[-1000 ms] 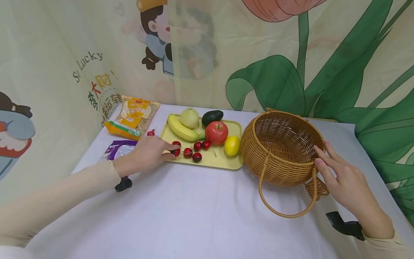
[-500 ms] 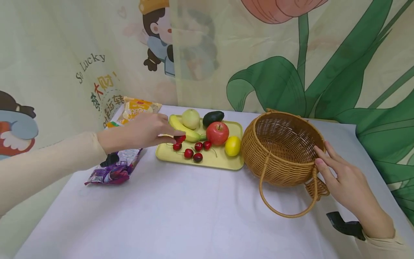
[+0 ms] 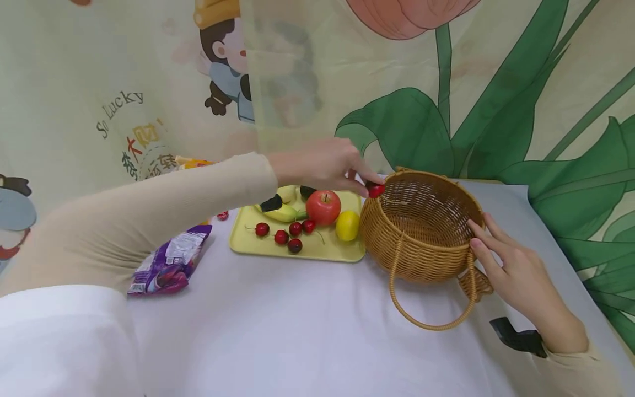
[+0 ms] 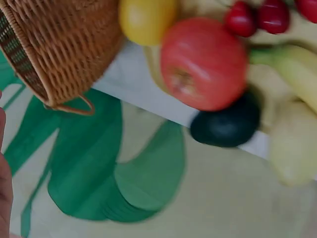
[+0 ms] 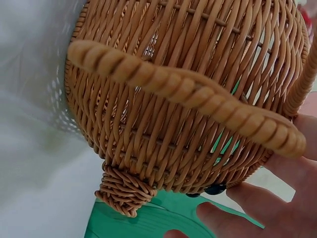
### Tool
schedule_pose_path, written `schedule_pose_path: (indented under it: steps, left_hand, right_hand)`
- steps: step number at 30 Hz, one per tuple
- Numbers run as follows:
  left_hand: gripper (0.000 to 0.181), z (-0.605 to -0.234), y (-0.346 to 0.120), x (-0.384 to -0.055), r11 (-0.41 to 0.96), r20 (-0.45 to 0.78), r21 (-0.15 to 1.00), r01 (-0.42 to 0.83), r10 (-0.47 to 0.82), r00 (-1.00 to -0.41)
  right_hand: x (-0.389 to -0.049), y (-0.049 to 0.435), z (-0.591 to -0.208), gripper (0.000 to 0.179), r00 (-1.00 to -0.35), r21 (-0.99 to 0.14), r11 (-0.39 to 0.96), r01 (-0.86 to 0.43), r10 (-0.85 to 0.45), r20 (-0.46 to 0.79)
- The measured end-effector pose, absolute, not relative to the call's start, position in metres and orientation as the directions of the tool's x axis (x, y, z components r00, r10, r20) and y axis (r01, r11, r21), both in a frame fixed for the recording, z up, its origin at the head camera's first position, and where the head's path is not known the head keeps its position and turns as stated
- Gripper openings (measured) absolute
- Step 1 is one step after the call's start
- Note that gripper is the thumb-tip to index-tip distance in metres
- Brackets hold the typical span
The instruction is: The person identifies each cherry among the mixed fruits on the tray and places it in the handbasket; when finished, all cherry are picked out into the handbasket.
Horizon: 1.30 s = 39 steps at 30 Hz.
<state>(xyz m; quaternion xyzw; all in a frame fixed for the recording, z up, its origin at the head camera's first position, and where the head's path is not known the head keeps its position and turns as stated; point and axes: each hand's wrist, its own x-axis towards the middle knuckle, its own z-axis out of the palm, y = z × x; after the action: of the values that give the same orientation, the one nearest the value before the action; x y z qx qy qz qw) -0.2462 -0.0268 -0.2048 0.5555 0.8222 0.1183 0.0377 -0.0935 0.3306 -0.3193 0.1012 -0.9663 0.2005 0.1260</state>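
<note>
My left hand [image 3: 332, 165] pinches a dark red cherry [image 3: 375, 191] at the left rim of a round wicker basket [image 3: 421, 262]. In the left wrist view only a sliver of that hand shows at the left edge. My right hand [image 3: 521, 270] rests its extended fingers on the basket's right rim; the right wrist view shows them spread beside the weave. The basket's handle [image 3: 436, 327] hangs down in front. Left of it, a yellow tray [image 3: 322, 253] bears several more cherries [image 3: 281, 237], a red apple [image 3: 323, 208] and a lemon [image 3: 348, 226].
On the tray's far side are a banana [image 3: 285, 214], a dark green avocado [image 4: 225, 121] and a pale round fruit [image 4: 292, 144], partly hidden by my left arm in the head view. A purple snack bag [image 3: 173, 262] and an orange bag [image 3: 190, 162] lie left.
My left hand has lifted a cherry from the tray's left end and carried it right, over to the basket rim. The right hand stays at the basket.
</note>
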Motion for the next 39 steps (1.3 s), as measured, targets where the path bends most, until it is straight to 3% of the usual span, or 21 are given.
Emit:
schedule_pose_path:
  steps: [8, 14, 24, 39]
  left_hand:
    - [0.040, -0.215, 0.057, -0.262, 0.318, -0.024, 0.210, 0.924, 0.947, -0.321]
    - [0.039, -0.222, 0.101, -0.266, 0.326, -0.114, 0.197, 0.924, 0.944, -0.309]
    - [0.040, -0.235, 0.142, -0.271, 0.397, -0.205, 0.239, 0.886, 0.912, -0.354]
    - [0.035, -0.232, 0.183, -0.273, 0.467, -0.299, 0.169, 0.868, 0.863, -0.406]
  right_hand:
    - [-0.095, 0.330, -0.318, 0.049, -0.948, -0.363, 0.896, -0.254, -0.155, 0.279]
    - [-0.095, 0.330, -0.317, 0.049, -0.952, -0.366, 0.898, -0.246, -0.153, 0.264]
    - [-0.093, 0.327, -0.317, 0.050, -0.960, -0.368, 0.902, -0.226, -0.142, 0.240]
    - [-0.091, 0.329, -0.314, 0.052, -0.966, -0.367, 0.909, -0.197, -0.116, 0.231]
